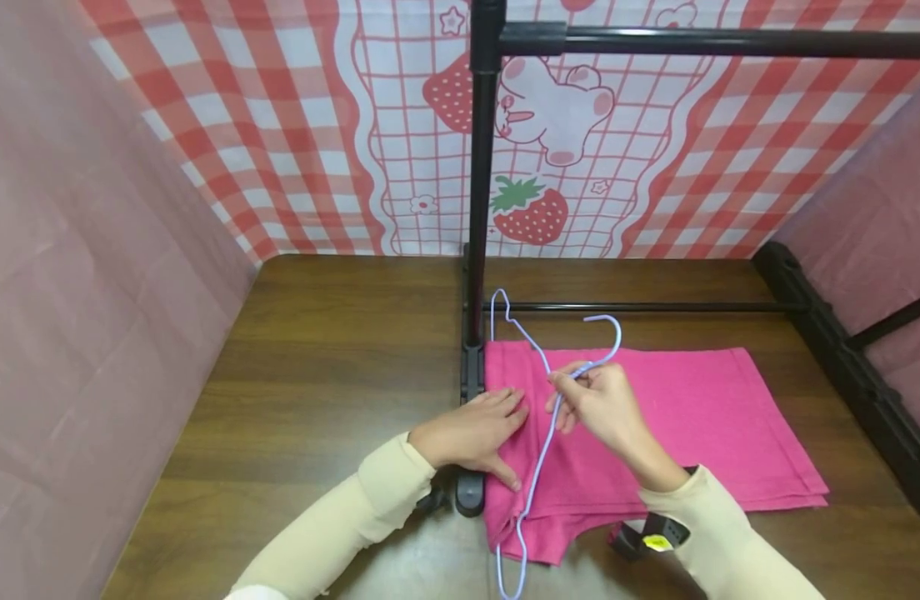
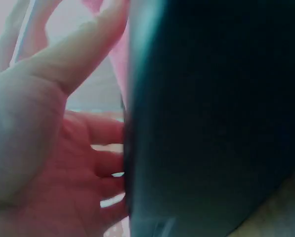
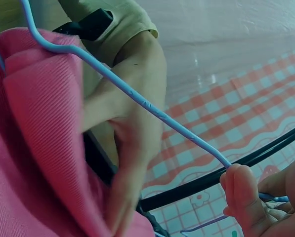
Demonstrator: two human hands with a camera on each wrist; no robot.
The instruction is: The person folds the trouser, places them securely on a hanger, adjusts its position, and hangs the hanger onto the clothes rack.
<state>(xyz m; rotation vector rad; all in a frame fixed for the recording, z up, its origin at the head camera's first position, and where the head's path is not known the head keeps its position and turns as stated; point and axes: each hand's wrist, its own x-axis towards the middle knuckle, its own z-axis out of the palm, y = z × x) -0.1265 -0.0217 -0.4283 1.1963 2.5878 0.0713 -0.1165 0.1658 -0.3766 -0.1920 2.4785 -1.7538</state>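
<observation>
Folded pink shorts [image 1: 685, 417] lie flat, waist end to the left. A light-blue wire hanger [image 1: 536, 483] stretches across that end; its two corners stick out past the cloth, and its bottom bar is hidden by the fabric. My right hand [image 1: 598, 404] pinches the hanger near its neck between thumb and fingers, and the hook [image 1: 617, 333] points up and curves left. With fingers spread, my left hand [image 1: 471, 433] rests on the waist end, thumb against the cloth. The right wrist view shows the hanger's arm slanting over the pink fold [image 3: 43, 89] to the right hand's fingertips [image 3: 238, 185].
A black garment rack stands on the wooden table [image 1: 340, 358]; its upright [image 1: 481, 183] and foot [image 1: 470, 492] are just left of the shorts. Its top rail [image 1: 730, 42] runs rightward, with a low bar [image 1: 655, 307] behind the shorts. A checked strawberry cloth [image 1: 295, 167] hangs behind.
</observation>
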